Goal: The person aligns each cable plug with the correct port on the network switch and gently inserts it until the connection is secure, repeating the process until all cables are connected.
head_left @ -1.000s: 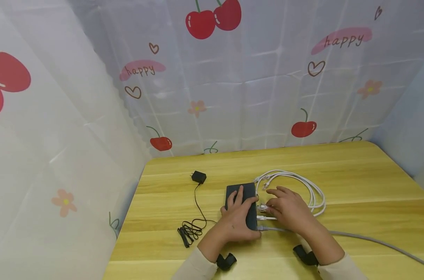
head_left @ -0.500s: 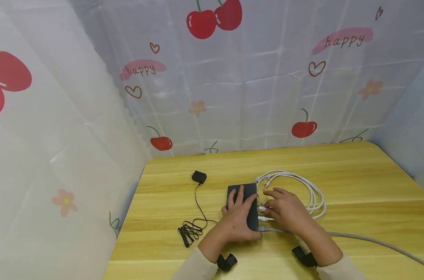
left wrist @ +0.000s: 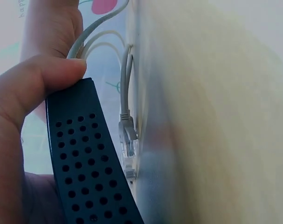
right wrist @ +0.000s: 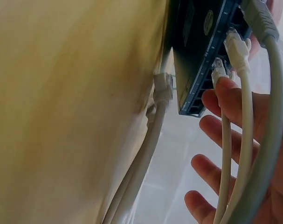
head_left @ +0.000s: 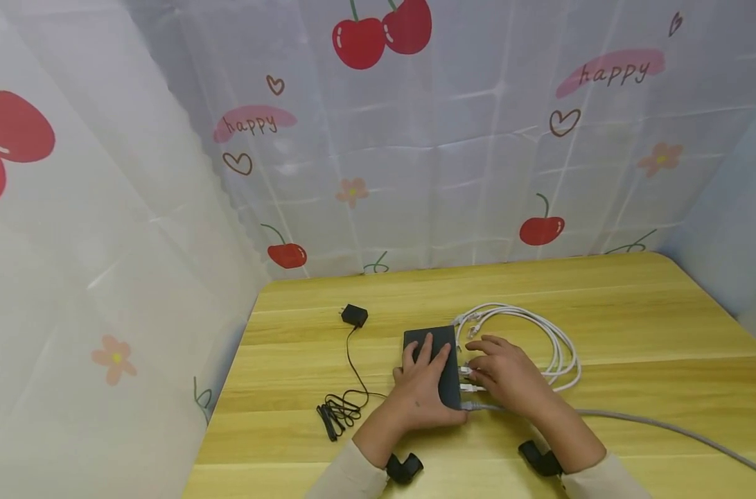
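A black box (head_left: 441, 339) with a row of ports lies under the left hand (head_left: 420, 394), whose fingers spread over its top and whose thumb rests at its near right corner. In the left wrist view that thumb lies on the end of the perforated box (left wrist: 85, 154). The right hand (head_left: 513, 378) pinches a white cable plug (right wrist: 218, 70) between thumb and forefinger, its tip at a port; the other fingers are spread. Beside it, a second white plug (right wrist: 236, 49) and a grey cable's plug (right wrist: 260, 18) sit in neighbouring ports.
Coiled white cables (head_left: 561, 339) with loose plugs lie behind the right hand. A black power adapter (head_left: 355, 315) with a thin bundled cord (head_left: 339, 414) is at the left. The grey cable (head_left: 664, 427) runs off right. A patterned curtain (head_left: 434, 201) stands behind the table.
The right hand has shifted slightly left toward the box, bringing the pinched white plug from just off the port side up to a port. The left hand stays on the box, nearly still.
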### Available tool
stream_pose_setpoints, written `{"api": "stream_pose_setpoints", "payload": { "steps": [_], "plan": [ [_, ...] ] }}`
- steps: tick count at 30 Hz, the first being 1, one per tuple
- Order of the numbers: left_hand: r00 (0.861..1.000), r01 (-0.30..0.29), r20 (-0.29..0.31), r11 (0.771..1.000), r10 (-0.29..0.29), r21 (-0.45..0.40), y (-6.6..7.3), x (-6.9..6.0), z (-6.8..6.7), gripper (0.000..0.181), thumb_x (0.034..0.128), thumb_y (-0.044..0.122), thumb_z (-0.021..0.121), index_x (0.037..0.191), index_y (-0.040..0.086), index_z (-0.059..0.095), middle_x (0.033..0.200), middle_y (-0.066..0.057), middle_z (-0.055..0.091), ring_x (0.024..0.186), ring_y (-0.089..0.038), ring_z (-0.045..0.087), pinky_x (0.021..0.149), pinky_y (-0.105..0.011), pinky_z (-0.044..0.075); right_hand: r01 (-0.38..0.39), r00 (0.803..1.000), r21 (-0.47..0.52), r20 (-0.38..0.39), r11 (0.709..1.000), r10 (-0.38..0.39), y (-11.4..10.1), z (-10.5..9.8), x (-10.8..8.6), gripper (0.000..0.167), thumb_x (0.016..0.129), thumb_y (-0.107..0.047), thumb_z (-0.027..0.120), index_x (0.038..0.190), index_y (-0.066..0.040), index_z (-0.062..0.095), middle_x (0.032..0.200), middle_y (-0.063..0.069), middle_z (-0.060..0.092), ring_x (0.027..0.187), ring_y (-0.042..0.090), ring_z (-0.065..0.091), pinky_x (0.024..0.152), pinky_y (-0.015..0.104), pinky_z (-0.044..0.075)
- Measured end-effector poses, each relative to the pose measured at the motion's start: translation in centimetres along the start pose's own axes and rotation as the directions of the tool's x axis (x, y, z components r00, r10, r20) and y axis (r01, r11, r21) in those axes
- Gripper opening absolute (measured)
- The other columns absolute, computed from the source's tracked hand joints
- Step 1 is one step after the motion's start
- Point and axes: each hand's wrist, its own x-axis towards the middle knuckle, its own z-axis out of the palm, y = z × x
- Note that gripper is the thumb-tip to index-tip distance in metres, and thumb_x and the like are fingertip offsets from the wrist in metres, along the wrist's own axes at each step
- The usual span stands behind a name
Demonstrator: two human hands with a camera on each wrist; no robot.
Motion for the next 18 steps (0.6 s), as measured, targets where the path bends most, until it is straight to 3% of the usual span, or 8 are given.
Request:
{"api": "stream_pose_setpoints", "payload": {
  "steps": [8, 13, 18],
  "plan": [
    [1.000, -0.015, 0.003, 0.999, 0.015, 0.034, 0.01, -0.10, -0.25, 0.114, 0.0691, 0.063, 0.080, 0.160, 0.031, 0.019, 0.168, -0.006, 0.000, 0.151, -0.032, 0.005, 0.102, -0.065, 0.028, 0.041, 0.999, 0.043, -0.011, 0.998, -0.041, -0.33, 0.54, 0.24, 0.012, 0.083, -0.006, 0.080, 0.094, -0.003, 0.079, 0.133, 0.020, 0.061, 0.133, 0.045, 0.047, 0.098, 0.057, 0.047],
    [0.999, -0.043, -0.004, 0.997, 0.044, 0.069, 0.12, -0.11, -0.16, 0.112, 0.0691, 0.064, 0.079, 0.160, 0.031, 0.022, 0.168, -0.007, 0.003, 0.149, -0.032, 0.010, 0.097, -0.064, 0.031, 0.048, 0.999, 0.044, -0.001, 0.998, -0.048, -0.41, 0.69, 0.26, 0.010, 0.081, -0.002, 0.080, 0.091, -0.001, 0.079, 0.135, 0.021, 0.060, 0.135, 0.046, 0.044, 0.098, 0.055, 0.047],
    [0.999, -0.035, 0.003, 0.996, 0.035, 0.088, -0.09, -0.25, -0.07, 0.111, 0.0691, 0.064, 0.079, 0.159, 0.033, 0.022, 0.168, -0.004, 0.004, 0.149, -0.031, 0.011, 0.097, -0.065, 0.031, 0.035, 0.999, 0.076, 0.023, 0.996, -0.037, -0.48, 0.74, 0.09, 0.009, 0.083, -0.006, 0.080, 0.091, -0.003, 0.079, 0.135, 0.022, 0.060, 0.135, 0.049, 0.044, 0.099, 0.056, 0.045]
  ]
}}
